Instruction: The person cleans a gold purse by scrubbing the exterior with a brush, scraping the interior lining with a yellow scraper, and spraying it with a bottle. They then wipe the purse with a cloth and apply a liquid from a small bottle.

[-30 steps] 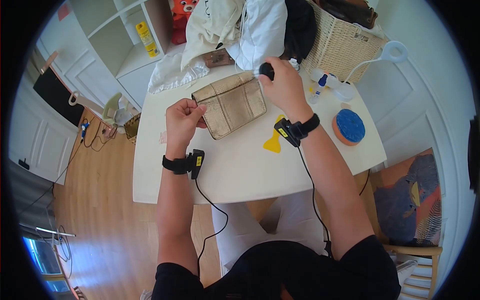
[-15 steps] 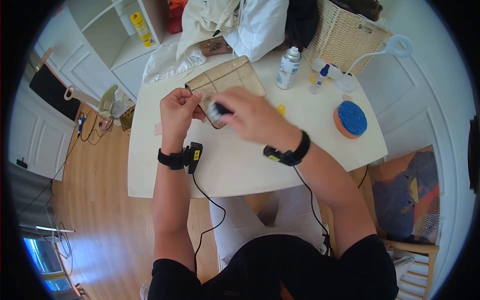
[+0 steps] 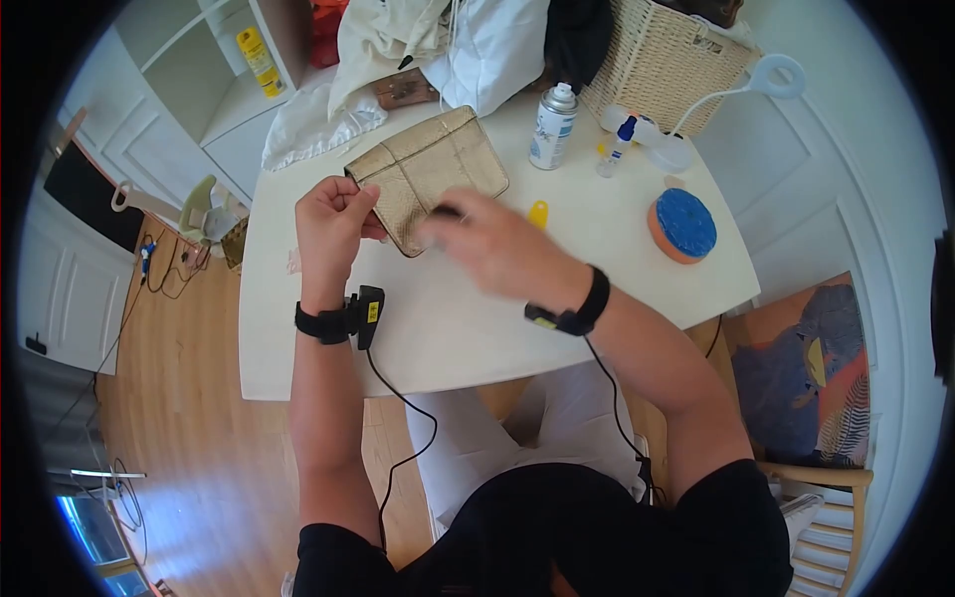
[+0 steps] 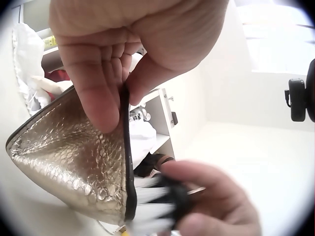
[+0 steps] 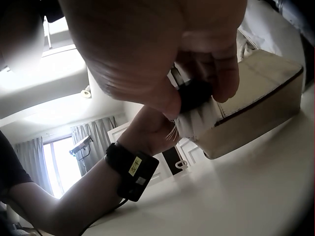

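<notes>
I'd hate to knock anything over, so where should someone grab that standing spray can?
Probably around the spray can at mid-body, from the near side: it is cylindrical and upright, with the white bag and woven basket behind it.

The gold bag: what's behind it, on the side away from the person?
Beyond the gold bag, the head view shows a crumpled white cloth, a brown item, a cream bag and a white bag. The brown item is partly covered; whatever lies beneath the bags can't be seen.
</notes>
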